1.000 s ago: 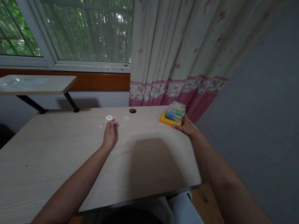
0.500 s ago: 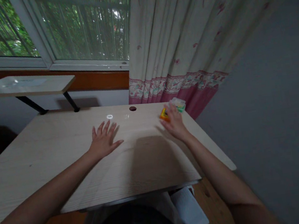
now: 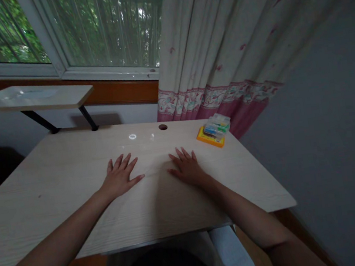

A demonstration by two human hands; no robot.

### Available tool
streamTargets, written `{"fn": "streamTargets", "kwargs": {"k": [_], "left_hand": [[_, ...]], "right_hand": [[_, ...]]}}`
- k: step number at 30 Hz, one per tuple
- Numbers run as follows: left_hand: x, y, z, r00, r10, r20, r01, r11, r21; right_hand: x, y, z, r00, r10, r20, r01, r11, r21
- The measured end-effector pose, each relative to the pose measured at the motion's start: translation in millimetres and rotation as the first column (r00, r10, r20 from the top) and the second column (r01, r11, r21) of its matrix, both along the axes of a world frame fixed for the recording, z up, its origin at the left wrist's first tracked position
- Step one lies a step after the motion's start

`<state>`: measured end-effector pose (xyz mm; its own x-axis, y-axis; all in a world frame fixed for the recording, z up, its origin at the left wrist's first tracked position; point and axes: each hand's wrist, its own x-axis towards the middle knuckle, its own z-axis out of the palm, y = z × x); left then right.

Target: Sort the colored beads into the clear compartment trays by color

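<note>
Behind our pale, wood-grained rectangular desk [image 3: 79, 164] stood a white-framed glass window [image 3: 104, 33], with a cream floral fabric curtain [image 3: 201, 41], pink at its hem, hanging to the right; a pale board shelf [image 3: 67, 97] on black legs rose at the back left. Half a second earlier our right hand [image 3: 187, 167] partly covered the yellow-orange rectangular box [image 3: 212, 141] and clear plastic case [image 3: 221, 120] stacked near the far right corner; now it lay left of them. Our left hand [image 3: 119, 177] matched it, palm down, fingers spread open.
</note>
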<state>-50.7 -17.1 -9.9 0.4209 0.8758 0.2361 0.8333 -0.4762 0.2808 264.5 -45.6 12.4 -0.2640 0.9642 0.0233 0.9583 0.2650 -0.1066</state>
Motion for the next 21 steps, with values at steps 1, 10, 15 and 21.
{"fn": "streamTargets", "kwargs": {"k": [1, 10, 15, 21], "left_hand": [[0.0, 0.1, -0.2, 1.0, -0.002, 0.012, 0.002, 1.0, 0.004], [-1.8, 0.9, -2.4, 1.0, -0.003, -0.021, 0.003, 1.0, 0.008], [-1.7, -0.2, -1.1, 1.0, -0.005, 0.03, 0.005, 1.0, 0.01], [-1.7, -0.2, -1.0, 1.0, -0.005, 0.01, 0.005, 1.0, 0.001]], "right_hand": [[0.3, -0.2, -0.2, 1.0, -0.001, -0.001, 0.001, 1.0, 0.007], [1.3, 2.1, -1.9, 1.0, -0.02, -0.011, 0.02, 1.0, -0.01], [2.3, 2.0, -2.9, 1.0, -0.014, -0.01, 0.014, 1.0, -0.003], [1.5, 2.2, -2.9, 1.0, -0.016, -0.001, 0.016, 1.0, 0.003]]}}
